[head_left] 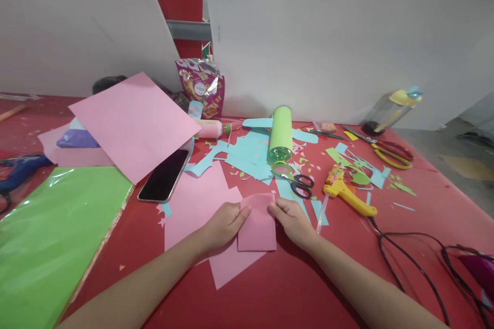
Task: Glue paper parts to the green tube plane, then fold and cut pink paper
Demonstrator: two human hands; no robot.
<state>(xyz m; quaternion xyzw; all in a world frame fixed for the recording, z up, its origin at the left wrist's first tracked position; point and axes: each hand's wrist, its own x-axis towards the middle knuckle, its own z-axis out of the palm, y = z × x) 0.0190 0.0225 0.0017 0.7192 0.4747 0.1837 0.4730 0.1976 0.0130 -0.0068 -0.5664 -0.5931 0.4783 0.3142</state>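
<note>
My left hand (223, 224) pinches the left edge of a small piece of pink paper (257, 229), thumb on top. On the opposite edge, my right hand (294, 221) is closed on the same piece near its upper corner. The piece looks folded, though its layers are hard to make out. Larger pink sheets (193, 205) lie beneath and to the left of it. Just beyond my right hand rest scissors with black handles (302, 185), among blue paper scraps (250, 154). A green paper-covered bottle (281, 133) with blue strips at its sides lies behind them.
A yellow glue gun (349, 193) with a black cord (412, 262) lies at right, large shears (389, 153) beyond it. Left are a phone (164, 175), a big pink sheet (135, 123) and green sheets (57, 231). A snack bag (203, 87) and a clear bottle (391, 110) stand near the wall.
</note>
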